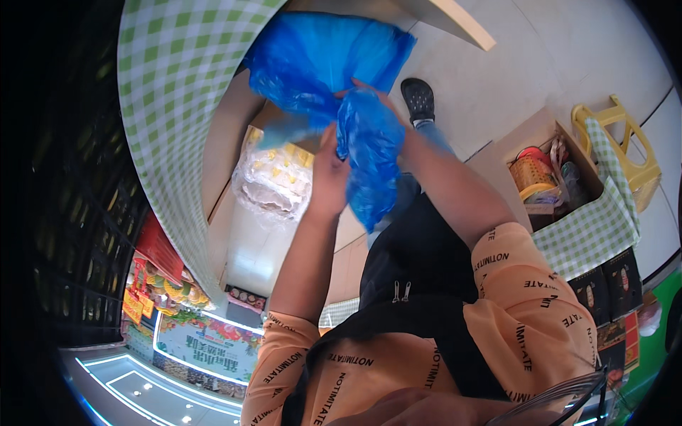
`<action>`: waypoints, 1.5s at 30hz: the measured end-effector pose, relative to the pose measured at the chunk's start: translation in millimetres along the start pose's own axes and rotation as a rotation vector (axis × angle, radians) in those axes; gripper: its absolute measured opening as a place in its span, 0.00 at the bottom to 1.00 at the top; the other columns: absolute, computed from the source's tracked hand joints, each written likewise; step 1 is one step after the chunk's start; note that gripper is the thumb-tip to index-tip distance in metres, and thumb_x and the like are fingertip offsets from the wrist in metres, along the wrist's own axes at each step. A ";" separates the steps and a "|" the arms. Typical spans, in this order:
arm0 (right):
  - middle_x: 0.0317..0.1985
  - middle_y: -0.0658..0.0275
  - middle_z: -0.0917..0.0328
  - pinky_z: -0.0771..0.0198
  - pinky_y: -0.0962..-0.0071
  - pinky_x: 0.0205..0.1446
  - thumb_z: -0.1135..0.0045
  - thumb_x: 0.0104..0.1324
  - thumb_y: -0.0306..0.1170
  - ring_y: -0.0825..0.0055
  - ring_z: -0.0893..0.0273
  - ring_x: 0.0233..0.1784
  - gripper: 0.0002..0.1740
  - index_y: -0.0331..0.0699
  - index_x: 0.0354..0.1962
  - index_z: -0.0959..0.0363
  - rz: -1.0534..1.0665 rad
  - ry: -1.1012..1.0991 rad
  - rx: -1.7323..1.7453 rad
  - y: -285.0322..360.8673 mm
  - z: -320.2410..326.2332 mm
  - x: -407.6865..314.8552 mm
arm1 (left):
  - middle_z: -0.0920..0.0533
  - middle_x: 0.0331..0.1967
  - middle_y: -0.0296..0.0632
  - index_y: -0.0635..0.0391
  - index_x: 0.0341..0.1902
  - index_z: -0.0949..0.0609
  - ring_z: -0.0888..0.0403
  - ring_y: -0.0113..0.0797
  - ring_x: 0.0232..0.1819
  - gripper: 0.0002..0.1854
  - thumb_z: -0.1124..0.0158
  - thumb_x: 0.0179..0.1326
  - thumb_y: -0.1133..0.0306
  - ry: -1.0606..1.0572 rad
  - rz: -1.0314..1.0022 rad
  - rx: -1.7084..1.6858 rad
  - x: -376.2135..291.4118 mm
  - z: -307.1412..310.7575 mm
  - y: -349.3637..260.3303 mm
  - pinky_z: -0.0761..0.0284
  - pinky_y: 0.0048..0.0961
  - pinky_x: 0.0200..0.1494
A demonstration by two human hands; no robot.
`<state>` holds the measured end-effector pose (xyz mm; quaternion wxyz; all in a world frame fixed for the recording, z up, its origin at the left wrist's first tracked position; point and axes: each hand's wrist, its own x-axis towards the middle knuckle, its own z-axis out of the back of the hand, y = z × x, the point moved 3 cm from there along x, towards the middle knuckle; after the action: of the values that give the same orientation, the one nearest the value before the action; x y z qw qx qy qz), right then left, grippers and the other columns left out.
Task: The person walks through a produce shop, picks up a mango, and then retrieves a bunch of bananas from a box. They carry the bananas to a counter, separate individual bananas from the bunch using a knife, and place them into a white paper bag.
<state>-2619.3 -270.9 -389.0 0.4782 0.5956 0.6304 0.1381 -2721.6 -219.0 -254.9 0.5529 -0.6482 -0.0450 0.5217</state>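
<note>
A large blue plastic bag (330, 48) spreads in front of me at the upper middle, gathered into a narrow neck between my hands, with loose crumpled plastic hanging down towards my apron. My left hand (331, 170) is closed on the gathered plastic from the left. Partly hidden behind the crumpled part, my right hand (381, 104) grips the neck from the right, one finger stretched across it. A blurred bluish strip sticks out left of the neck. Beneath it, clear plastic wrap (274, 183) covers pale and yellow things in a cardboard box; what they are I cannot tell.
A green-and-white checked cloth (176, 106) hangs at left beside dark crates (80, 175). At right stand an open cardboard box (591, 160) with a yellow basket and packaging, and a yellow plastic stool (639, 154). A board edge (463, 24) juts in at the top, above the tiled floor.
</note>
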 end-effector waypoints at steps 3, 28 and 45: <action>0.49 0.56 0.28 0.31 0.61 0.57 0.42 0.61 0.36 0.63 0.30 0.53 0.23 0.40 0.53 0.32 -0.094 -0.159 0.373 -8.2 57.4 4.2 | 0.35 0.64 0.50 0.59 0.67 0.37 0.38 0.46 0.65 0.31 0.43 0.60 0.64 -0.116 -0.050 -0.251 22.5 28.6 -20.4 0.42 0.39 0.66; 0.34 0.58 0.27 0.35 0.59 0.40 0.54 0.63 0.37 0.66 0.31 0.38 0.11 0.41 0.35 0.26 -0.438 -0.667 0.599 47.5 -51.8 94.8 | 0.24 0.42 0.51 0.72 0.46 0.30 0.24 0.37 0.43 0.13 0.44 0.60 0.77 0.005 -0.393 -1.473 -21.3 126.9 -197.6 0.23 0.37 0.55; 0.44 0.56 0.23 0.31 0.70 0.53 0.46 0.54 0.20 0.65 0.25 0.47 0.16 0.34 0.42 0.26 0.975 -0.670 -0.915 241.1 18.1 -15.3 | 0.18 0.45 0.45 0.59 0.50 0.22 0.20 0.37 0.41 0.19 0.53 0.69 0.57 0.023 -0.188 -1.291 -29.4 62.2 -117.4 0.25 0.31 0.43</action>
<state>-2458.7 -230.7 -212.0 0.7292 0.5594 -0.0049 0.3940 -2719.1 -150.9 -137.2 0.0962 -0.8489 -0.3997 0.3321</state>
